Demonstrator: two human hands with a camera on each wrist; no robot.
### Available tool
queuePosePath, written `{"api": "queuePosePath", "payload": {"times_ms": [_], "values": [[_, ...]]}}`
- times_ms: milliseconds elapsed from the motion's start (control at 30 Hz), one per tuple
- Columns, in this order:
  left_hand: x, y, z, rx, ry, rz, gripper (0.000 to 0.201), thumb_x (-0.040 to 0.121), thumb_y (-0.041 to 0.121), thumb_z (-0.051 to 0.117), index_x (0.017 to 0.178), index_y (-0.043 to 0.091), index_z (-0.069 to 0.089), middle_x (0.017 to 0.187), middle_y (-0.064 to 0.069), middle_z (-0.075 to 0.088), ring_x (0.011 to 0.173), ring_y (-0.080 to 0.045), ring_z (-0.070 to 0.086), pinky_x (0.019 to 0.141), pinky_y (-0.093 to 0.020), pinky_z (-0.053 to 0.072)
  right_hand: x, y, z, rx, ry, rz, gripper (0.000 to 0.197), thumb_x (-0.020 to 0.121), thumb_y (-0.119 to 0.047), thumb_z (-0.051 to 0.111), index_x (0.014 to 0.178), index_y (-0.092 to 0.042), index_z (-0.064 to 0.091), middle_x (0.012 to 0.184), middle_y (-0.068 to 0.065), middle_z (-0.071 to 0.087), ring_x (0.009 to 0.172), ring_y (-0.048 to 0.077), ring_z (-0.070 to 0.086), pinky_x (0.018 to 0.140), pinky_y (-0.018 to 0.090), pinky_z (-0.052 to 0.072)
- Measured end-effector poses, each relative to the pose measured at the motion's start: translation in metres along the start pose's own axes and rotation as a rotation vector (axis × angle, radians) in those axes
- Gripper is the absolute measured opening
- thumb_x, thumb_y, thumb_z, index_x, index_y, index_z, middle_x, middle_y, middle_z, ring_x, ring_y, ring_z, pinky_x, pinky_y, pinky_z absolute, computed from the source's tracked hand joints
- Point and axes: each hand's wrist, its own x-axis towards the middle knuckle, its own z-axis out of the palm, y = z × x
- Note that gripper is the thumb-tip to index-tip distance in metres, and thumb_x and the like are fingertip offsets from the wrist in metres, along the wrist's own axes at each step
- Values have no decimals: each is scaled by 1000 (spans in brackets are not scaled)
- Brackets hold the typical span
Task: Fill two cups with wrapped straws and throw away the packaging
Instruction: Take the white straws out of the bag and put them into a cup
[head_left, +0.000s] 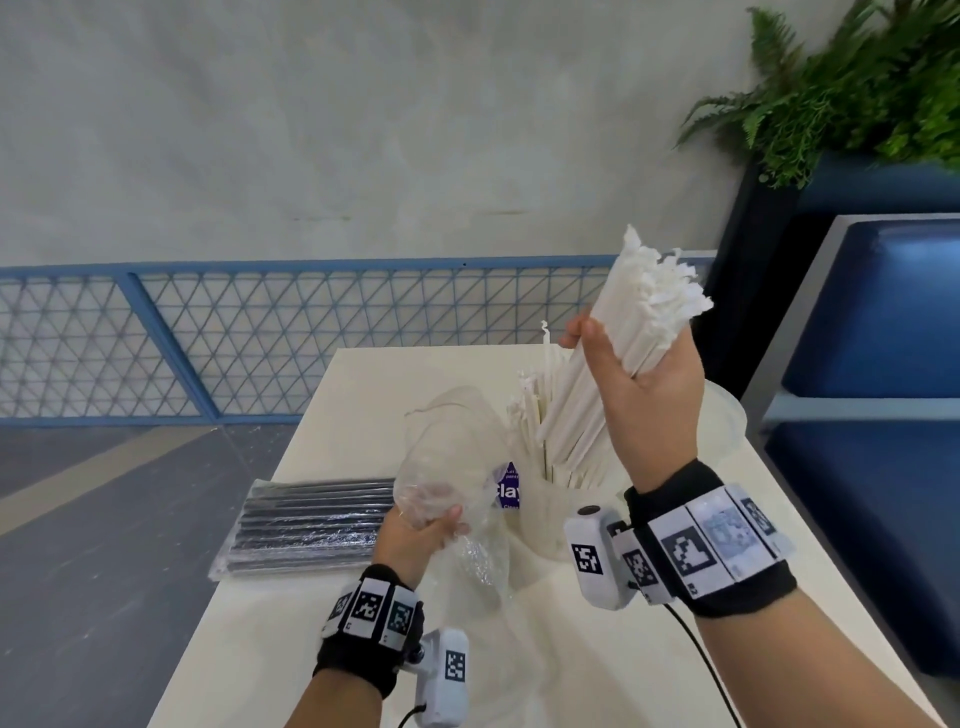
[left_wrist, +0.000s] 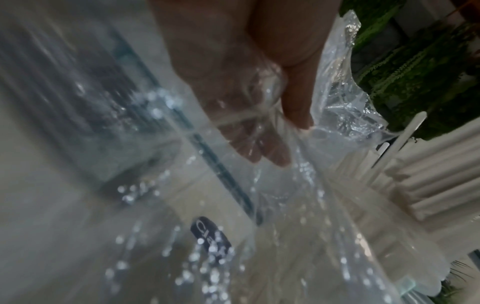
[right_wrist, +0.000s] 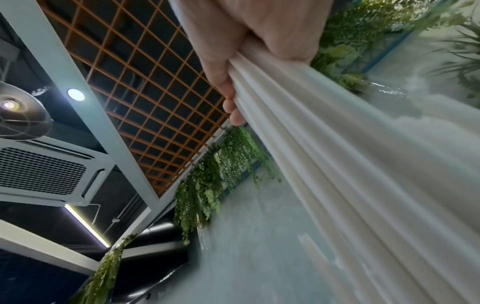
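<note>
My right hand (head_left: 631, 358) grips a thick bundle of white wrapped straws (head_left: 631, 312) and holds it tilted above the table; the same bundle of straws (right_wrist: 350, 164) fills the right wrist view. Below it, a clear cup (head_left: 545, 512) with a purple label holds several white straws (head_left: 550, 415). My left hand (head_left: 428, 525) clutches an empty clear plastic bag (head_left: 452, 441) just left of that cup. In the left wrist view the bag (left_wrist: 337, 98) wraps over my fingers (left_wrist: 259, 148). A second clear cup (head_left: 724, 415) stands partly hidden behind my right forearm.
A sealed pack of black straws (head_left: 311, 525) lies at the left edge of the white table (head_left: 571, 649). A blue bench (head_left: 872, 364) stands right of the table. A planter with ferns (head_left: 841, 93) sits at the back right. A blue mesh railing (head_left: 208, 332) runs behind.
</note>
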Motion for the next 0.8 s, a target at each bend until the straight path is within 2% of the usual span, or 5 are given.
{"api": "queuePosePath", "payload": {"times_ms": [233,433,567,667,800], "values": [[9,2,5,-92,-43,-8,19,82,14,65,101,16,61,75,-7,74,74,-17,71,71,-27,53,-10,51,7,-141,-110,158,18,89,-11,59,100,2,58,79,-9,67,76,-8,63,73,4,43],[6,-2,8,-173,-71,-3,30,75,17,69,104,12,61,87,-15,73,75,-22,71,74,-32,55,-17,79,7,-230,-160,336,45,80,-45,63,103,-9,50,110,15,67,111,25,59,101,41,44],[3,-5,7,-192,-47,-2,56,63,32,70,110,1,60,79,-6,76,77,-18,72,72,-28,55,-22,86,4,-231,-177,417,76,73,-60,58,117,2,54,119,9,65,120,20,54,108,32,38],[-5,-5,9,-230,1,-15,48,62,33,68,97,2,66,74,-2,75,83,-24,70,77,-30,54,-18,78,-2,-225,-183,476,58,88,-28,61,136,-4,38,131,-12,31,120,-13,22,90,-9,12],[-22,-2,14,-307,61,-5,32,61,39,69,80,14,69,76,-2,76,92,-30,67,90,-42,49,-24,82,-4,-241,-259,467,67,88,-26,61,142,-8,26,137,-5,38,128,6,34,103,14,27]]}}
